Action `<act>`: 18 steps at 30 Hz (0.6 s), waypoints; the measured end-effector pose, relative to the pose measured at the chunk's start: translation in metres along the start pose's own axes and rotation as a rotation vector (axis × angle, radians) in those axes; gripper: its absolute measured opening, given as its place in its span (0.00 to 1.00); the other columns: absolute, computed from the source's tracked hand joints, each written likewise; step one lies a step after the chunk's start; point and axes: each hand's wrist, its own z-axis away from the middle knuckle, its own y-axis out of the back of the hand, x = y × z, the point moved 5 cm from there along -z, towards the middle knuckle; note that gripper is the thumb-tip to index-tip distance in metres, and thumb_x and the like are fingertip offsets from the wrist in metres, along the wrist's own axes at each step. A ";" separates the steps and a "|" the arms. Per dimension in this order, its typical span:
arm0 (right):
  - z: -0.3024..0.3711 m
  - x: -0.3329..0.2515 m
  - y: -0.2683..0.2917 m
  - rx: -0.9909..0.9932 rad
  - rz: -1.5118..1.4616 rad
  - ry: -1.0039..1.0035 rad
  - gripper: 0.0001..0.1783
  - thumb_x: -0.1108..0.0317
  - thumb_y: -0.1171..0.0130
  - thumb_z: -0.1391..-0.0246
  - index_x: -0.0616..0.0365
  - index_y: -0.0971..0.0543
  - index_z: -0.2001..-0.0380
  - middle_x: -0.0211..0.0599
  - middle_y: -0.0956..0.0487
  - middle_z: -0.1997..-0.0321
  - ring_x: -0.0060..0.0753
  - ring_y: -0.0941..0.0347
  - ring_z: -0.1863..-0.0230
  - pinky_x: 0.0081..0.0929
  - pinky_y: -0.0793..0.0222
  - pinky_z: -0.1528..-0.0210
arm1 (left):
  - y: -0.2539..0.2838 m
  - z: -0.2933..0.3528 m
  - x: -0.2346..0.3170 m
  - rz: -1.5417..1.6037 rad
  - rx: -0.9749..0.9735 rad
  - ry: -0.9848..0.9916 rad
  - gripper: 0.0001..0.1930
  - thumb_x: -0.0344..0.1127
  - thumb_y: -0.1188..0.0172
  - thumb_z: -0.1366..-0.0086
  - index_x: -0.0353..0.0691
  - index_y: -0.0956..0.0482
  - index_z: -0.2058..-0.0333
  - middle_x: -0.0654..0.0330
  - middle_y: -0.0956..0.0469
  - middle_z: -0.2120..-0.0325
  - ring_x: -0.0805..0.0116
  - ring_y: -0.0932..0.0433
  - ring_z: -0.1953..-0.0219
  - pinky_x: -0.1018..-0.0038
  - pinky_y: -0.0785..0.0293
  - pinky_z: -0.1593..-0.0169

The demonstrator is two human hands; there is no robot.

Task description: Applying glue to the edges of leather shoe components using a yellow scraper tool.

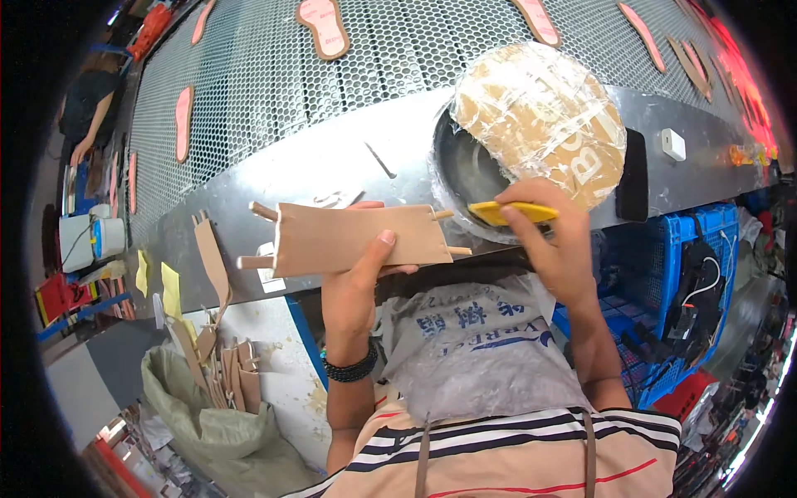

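The tan piece point(332, 241) is flat and nearly rectangular, with two narrow strips sticking out at each end — its left edge shows whitish. It lies across my left grip point(353, 286), closed on it with thumb on top and fingers beneath, above the near side of the worktop point(307, 170); my right grip point(556, 236) pinches a yellow scraper point(515, 213) by the tub point(455, 153).

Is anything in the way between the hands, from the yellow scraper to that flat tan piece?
Nothing visible: only a gap separates the yellow scraper in the right hand from the tan piece in the left hand. The cardboard disc partly covers the bowl, but is not between them.
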 end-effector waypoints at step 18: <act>-0.007 -0.034 0.006 -0.290 -0.267 0.307 0.13 0.78 0.32 0.60 0.56 0.18 0.67 0.37 0.20 0.65 0.36 0.25 0.65 0.29 0.31 0.66 | -0.001 -0.003 -0.005 -0.044 0.025 -0.067 0.19 0.27 0.44 0.33 0.30 0.32 0.45 0.50 0.28 0.50 0.61 0.19 0.58 0.74 0.13 0.67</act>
